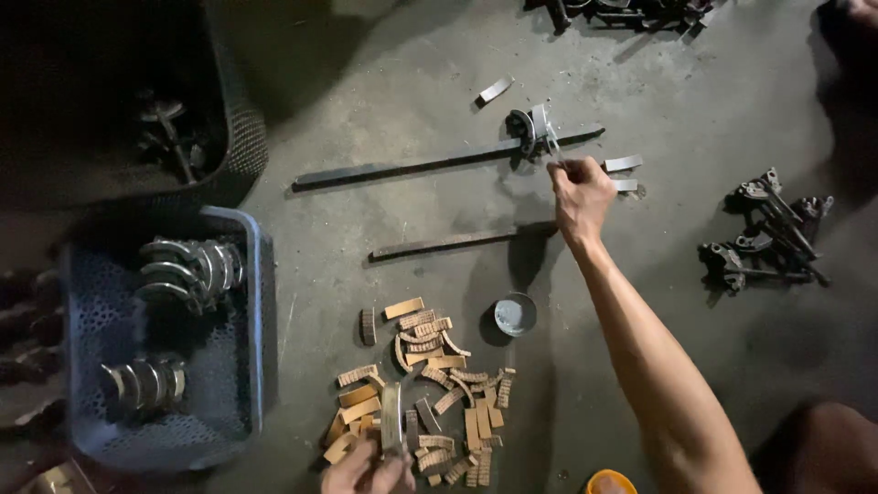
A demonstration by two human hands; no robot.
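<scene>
Blue basket (259,302) at 9 o'clock holds curved metal shoes. Left hand (366,471) at 6 o'clock grips a curved metal shoe (391,416) over tan lining pieces (430,380). Right hand (580,194) pinches a thin brush (552,142) at the clamped shoe (523,130) on the long bar (439,165), 12 o'clock; steady, light strokes seem best.

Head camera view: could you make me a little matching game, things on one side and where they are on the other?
Things:
1. curved metal shoes
2. small round tin
3. right hand
4. left hand

Places:
A. at the bottom edge, on a curved metal piece beside the pile of tan lining strips
B. inside the blue basket
C. on the bare floor, between the strip pile and the shorter dark bar
D. stretched out to the clamp on the long dark bar

Pairs: 1-B, 2-C, 3-D, 4-A
</scene>
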